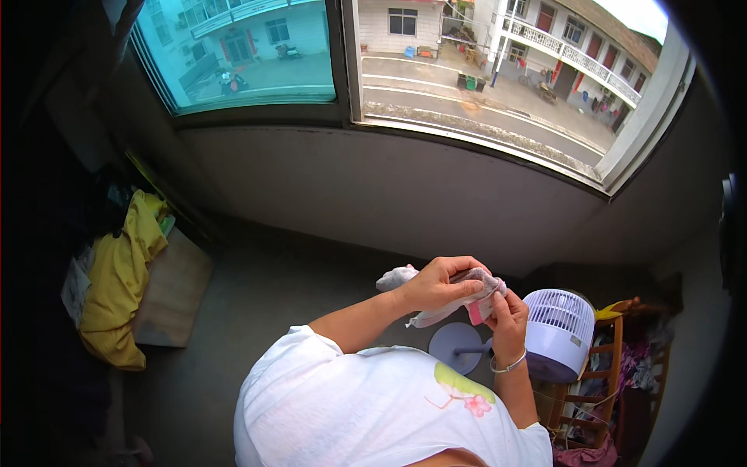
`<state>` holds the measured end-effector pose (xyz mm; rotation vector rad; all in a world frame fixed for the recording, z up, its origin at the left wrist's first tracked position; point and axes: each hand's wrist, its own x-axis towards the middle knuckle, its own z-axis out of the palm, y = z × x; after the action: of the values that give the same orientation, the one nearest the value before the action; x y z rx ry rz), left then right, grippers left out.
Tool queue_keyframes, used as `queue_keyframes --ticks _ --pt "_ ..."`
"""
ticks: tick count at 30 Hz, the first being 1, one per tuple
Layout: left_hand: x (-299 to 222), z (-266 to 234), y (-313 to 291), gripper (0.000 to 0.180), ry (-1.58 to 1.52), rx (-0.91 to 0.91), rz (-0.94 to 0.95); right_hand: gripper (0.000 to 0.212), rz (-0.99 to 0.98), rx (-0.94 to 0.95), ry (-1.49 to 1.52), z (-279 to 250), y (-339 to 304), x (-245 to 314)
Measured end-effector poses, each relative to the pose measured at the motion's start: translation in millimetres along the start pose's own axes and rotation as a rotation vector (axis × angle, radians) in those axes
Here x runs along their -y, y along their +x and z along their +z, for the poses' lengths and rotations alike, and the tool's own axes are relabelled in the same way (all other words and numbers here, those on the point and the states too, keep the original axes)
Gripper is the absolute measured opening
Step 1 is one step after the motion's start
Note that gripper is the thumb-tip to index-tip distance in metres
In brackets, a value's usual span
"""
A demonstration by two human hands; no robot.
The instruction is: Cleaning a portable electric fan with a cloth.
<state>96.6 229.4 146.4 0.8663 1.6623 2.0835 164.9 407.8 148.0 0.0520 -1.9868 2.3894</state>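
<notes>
A pair of whitish-grey socks (395,278) with pink parts is held up in front of my chest. My left hand (442,286) is closed around them from above, its thumb lying along the fabric. Two sock ends hang out to the left, beyond and below the wrist. My right hand (509,317) pinches the pink-edged cuff at the right end, fingertips close to those of the left. A bright pink patch shows on the cloth between the hands. The right wrist wears a silver bangle (509,363).
A white fan (557,335) on a round base (455,348) stands right beside my right hand. Behind it is a wooden rack (599,389) with clothes. At left, yellow cloth (124,288) drapes over a board (175,288). A window (498,93) spans the wall ahead.
</notes>
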Motion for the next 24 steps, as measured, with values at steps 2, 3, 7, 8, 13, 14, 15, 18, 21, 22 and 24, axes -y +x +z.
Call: queue_keyframes --ticks 2,3,7,8,13,14,15,18,21,22,24 --pt "2.6 -5.2 -1.6 0.016 -0.001 -0.027 -0.007 0.024 0.045 0.001 0.05 -1.4 1.6 -0.6" --pt "2.7 -7.7 -2.6 0.016 -0.002 -0.017 -0.015 0.024 0.046 -0.012 0.055 -1.3 3.9 -3.5" --pt "-2.4 -10.6 -0.5 0.015 0.027 -0.067 0.062 0.021 -0.005 0.015 0.141 -2.4 11.1 -12.0" --pt "-5.5 -12.1 1.1 0.015 0.166 -0.083 0.102 0.019 -0.034 0.002 0.108 -2.7 12.9 -15.0" --pt "-8.0 -19.1 6.6 0.014 0.501 -0.079 0.247 0.02 -0.102 -0.099 0.013 -3.6 15.0 -15.5" --pt "-7.1 -19.2 6.2 0.013 0.504 -0.115 0.218 0.025 -0.302 -0.24 -0.355 -1.4 17.4 -13.6" --pt "-6.5 -19.0 5.9 0.013 0.508 -0.151 0.189 0.031 -0.495 -0.378 -0.729 0.0 17.6 -11.8" --pt "-10.1 -16.1 2.9 0.013 0.485 -0.152 0.148 0.041 -0.608 -0.28 -0.79 9.4 12.7 -6.0" --pt "-12.9 -14.4 3.6 0.012 0.534 -0.05 0.223 0.038 -0.666 -0.227 -0.744 24.1 11.3 -10.0" --pt "-16.5 -15.0 6.4 0.012 0.533 -0.056 0.228 0.033 -0.499 -0.206 -0.63 18.9 11.4 -18.2" --pt "-17.0 -23.5 10.3 0.014 0.515 -0.094 0.225 0.019 -0.369 -0.228 -0.469 16.1 13.0 -22.6"
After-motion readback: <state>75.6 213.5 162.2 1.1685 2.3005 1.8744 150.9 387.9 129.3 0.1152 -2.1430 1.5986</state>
